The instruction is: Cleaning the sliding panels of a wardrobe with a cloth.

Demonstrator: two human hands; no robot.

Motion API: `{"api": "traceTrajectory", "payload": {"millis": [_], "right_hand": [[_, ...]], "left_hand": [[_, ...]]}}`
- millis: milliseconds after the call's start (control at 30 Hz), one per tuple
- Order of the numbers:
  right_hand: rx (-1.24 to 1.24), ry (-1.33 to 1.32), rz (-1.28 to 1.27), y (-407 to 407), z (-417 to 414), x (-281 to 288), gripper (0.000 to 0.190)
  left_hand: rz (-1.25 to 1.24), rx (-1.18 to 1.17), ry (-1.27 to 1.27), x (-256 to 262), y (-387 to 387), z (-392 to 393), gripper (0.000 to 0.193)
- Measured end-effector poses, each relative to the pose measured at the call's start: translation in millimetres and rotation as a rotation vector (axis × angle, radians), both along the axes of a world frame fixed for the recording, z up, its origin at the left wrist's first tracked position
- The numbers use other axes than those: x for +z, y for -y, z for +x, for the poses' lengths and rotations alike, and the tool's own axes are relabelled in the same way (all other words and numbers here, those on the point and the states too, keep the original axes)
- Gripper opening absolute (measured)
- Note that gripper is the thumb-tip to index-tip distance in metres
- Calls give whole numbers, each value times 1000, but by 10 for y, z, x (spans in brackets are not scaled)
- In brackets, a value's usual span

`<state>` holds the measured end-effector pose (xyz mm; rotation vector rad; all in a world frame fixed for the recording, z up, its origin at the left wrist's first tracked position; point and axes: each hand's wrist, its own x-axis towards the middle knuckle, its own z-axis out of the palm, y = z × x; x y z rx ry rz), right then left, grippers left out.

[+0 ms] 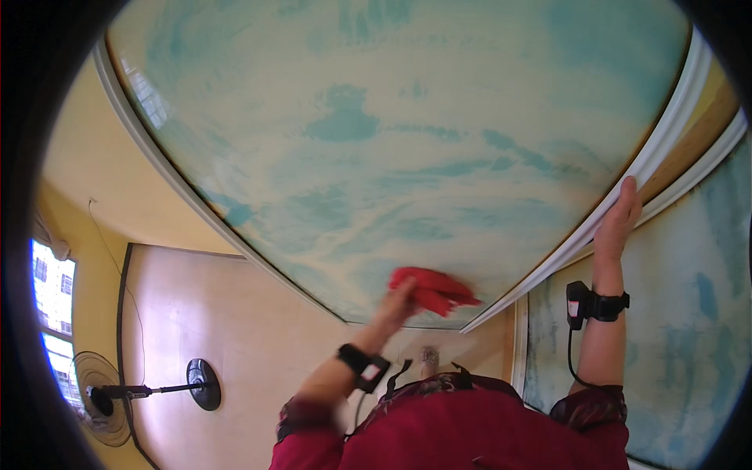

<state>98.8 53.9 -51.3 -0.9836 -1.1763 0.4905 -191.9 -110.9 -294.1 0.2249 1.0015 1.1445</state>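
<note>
A large glossy door-like panel (364,176), mottled cream and blue-green, stands in front of me inside a white frame (578,241). Bunched in my left hand (396,305) is a red cloth (437,289), pressed against the lower part of the panel; both are slightly blurred. My right hand (618,220) grips the right edge of the white frame, thumb pointing up. Black wrist straps with small cabled boxes sit on both forearms.
To the right stands a second mottled panel (664,329), with a wooden edge (699,141) between the two. On the pale floor (258,329) at left is a black pedestal fan (176,388) near a window (54,294). A thin cord (134,294) hangs along the wall. A foot (429,357) shows below.
</note>
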Motion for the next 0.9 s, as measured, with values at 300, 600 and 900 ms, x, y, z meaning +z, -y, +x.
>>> {"api": "traceTrajectory", "payload": {"millis": [300, 600, 900], "right_hand": [[-30, -46, -27, 62, -11, 62, 49], [-40, -3, 20, 30, -6, 14, 50], [-48, 21, 47, -2, 14, -49, 49]], "left_hand": [[284, 656, -232, 231, 540, -2009, 40], [-147, 157, 215, -1237, -29, 131, 28], [-302, -172, 219, -1027, -548, 1909, 29]]}}
